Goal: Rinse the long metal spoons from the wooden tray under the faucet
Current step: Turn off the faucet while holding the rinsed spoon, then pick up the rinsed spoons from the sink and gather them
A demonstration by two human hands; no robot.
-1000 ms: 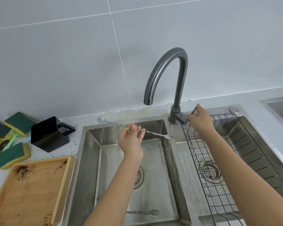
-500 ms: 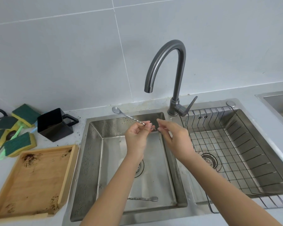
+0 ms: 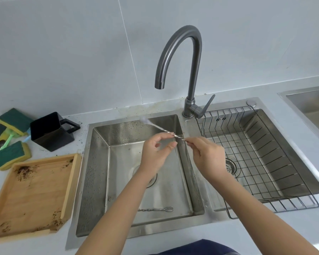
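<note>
1. Since a second ago, our right hand [image 3: 208,155] has left the faucet [image 3: 180,57] lever and come across to the long spoon [image 3: 166,130]; it now pinches the near end of the twisted stem, while our left hand [image 3: 155,153] has loosened, thumb and forefinger curled about the stem, though we cannot tell whether they press on it.

2. We hold that spoon slanted over the back of the left sink basin [image 3: 98,162], its bowl blurred up near the rear rim; no water shows at the spout.

3. Our wooden tray [image 3: 72,173] sits left of the sink with only dark crumbs on it, so the spoons appear to be off it.

4. A second long spoon [image 3: 155,209] lies flat on the basin floor near the front wall, its forked end pointing right.

5. To do this well, we judge the right-hand pinch should be firm before the left lets go: the wet stem is thin and could slip.
</note>
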